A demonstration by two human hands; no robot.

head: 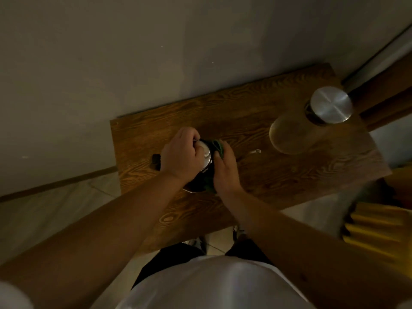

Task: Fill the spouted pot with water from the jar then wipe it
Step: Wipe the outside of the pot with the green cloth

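The spouted pot [206, 156], shiny metal with a dark body, stands near the middle of the wooden table [256, 186]. My left hand [181, 152] is closed over its top and lid. A black handle end [156, 161] sticks out to the left of that hand. My right hand [224, 169] presses a green cloth [218, 146] against the pot's right side. The glass jar [294, 132] with a round metal lid [331, 105] stands at the table's far right, apart from both hands.
A small puddle of water [256, 151] lies on the wood between the pot and the jar. The table stands against a plain wall [133, 63]. Something yellow [379, 228] sits low at the right. Tiled floor shows on the left.
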